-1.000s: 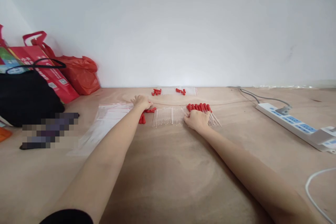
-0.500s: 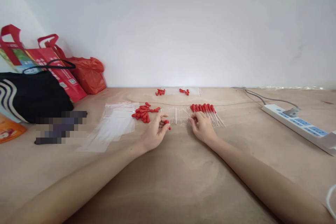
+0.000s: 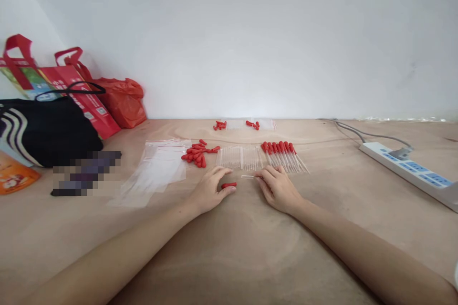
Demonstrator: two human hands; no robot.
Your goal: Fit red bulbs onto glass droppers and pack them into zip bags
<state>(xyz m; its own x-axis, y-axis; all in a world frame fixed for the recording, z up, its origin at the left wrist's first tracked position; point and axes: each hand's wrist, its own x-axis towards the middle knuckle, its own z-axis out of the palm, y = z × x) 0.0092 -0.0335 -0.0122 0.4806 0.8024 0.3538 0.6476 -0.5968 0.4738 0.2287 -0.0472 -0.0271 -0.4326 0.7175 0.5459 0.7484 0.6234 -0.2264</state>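
Note:
My left hand [image 3: 209, 190] is open, its thumb and fingers spread around a single red rubber bulb [image 3: 229, 185] that appears to lie on the table just above the thumb. My right hand [image 3: 279, 188] pinches a thin clear dropper tube [image 3: 247, 177], whose free end points left toward that bulb. Beyond my hands lies a row of clear dropper tubes [image 3: 234, 158]. Left of the row is a pile of loose red bulbs [image 3: 195, 154]. Several droppers with red bulbs fitted [image 3: 282, 152] lie side by side behind my right hand.
Clear zip bags [image 3: 153, 167] lie flat at left. More red bulbs [image 3: 220, 125] and bagged tubes [image 3: 236, 124] sit near the wall. A black bag [image 3: 53, 128] and red bags [image 3: 121, 102] stand far left. A power strip [image 3: 408, 164] with a grey cable is at right.
Both hands have come nearer to me. My left fingers have spread from around the red bulb. My right hand has moved away from the tube row with a tube in its fingers.

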